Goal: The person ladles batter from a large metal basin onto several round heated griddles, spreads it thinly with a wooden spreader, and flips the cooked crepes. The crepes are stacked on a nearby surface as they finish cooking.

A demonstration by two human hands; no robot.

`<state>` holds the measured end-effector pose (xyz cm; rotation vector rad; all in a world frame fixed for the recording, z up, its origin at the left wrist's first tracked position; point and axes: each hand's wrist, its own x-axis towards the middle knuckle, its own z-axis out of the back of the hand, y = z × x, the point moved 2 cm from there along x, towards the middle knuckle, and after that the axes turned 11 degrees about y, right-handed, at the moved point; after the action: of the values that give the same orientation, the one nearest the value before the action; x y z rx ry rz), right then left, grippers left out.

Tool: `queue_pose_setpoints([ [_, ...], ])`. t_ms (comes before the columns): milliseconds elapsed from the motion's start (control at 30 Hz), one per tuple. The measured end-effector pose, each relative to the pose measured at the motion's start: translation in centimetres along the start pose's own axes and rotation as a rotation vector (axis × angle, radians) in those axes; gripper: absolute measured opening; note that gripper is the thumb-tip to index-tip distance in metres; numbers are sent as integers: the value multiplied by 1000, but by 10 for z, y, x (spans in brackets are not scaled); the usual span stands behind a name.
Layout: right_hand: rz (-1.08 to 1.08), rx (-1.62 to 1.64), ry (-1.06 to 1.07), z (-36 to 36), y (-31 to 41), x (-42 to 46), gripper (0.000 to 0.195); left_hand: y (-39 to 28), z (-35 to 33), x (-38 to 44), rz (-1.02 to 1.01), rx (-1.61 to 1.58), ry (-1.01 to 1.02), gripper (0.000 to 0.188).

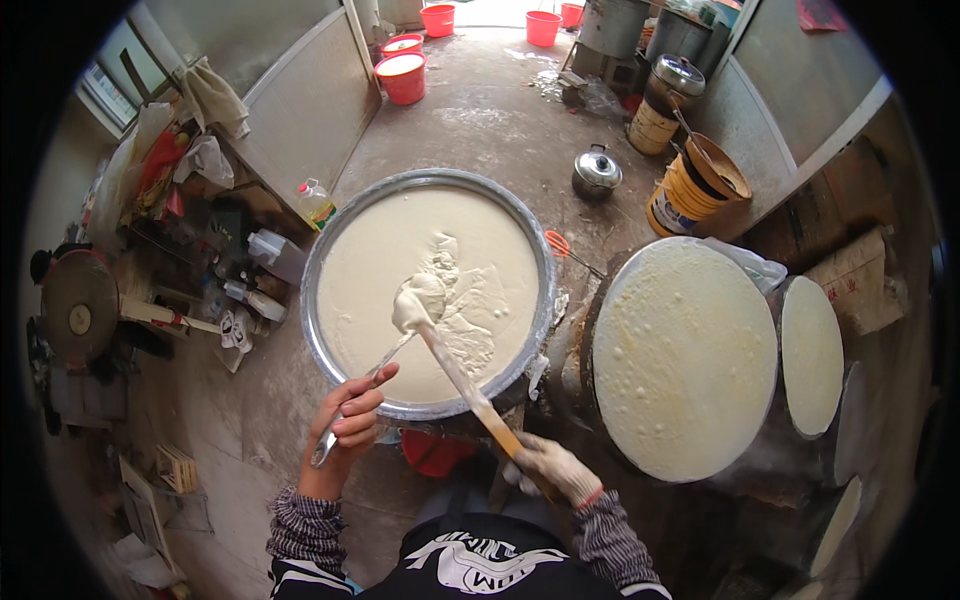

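Observation:
A wide metal tub (311, 352) of thick, pale batter (360, 247) stands before me. My bare left hand (351, 416) grips the metal handle of a ladle (386, 354), whose batter-coated head is over the middle of the tub. In my gloved right hand (551, 469) is a long wooden stick (480, 405); its far end meets the batter-covered lump (418, 304) at the ladle's head. The lump hides the stick's tip. To the right, a large round griddle (684, 360) bears a thin, pale yellow sheet of batter.
Further right are more round griddles (812, 356). Orange-handled scissors (559, 244) lie between tub and griddle. A lidded pot (597, 174) and a yellow bucket (679, 199) stand on the floor ahead. An oil bottle (316, 204) is by the tub's left rim, and red buckets (403, 82) are farther off.

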<state>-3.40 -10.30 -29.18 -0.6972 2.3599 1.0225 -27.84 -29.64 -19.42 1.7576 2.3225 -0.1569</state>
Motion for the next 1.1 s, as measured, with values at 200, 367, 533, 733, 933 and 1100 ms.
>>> queue_pose_setpoints([
  [200,105,26,-303,5,-65,-140,53,34,1,-20,51,135,-49,40],
  [367,826,169,-317,-9,-31,-190,57,111,-40,-20,149,380,-121,39],
  [533,1067,408,-371,15,-75,-244,52,216,-104,-7,296,635,-99,41],
  [733,1193,546,-607,41,-140,-327,47,347,-132,87,669,421,148,46],
  [933,1392,681,-1028,25,-148,-287,40,422,-134,262,1251,280,459,45],
  [1100,1488,647,-1276,27,-147,-274,39,514,-146,326,1401,420,666,40],
])
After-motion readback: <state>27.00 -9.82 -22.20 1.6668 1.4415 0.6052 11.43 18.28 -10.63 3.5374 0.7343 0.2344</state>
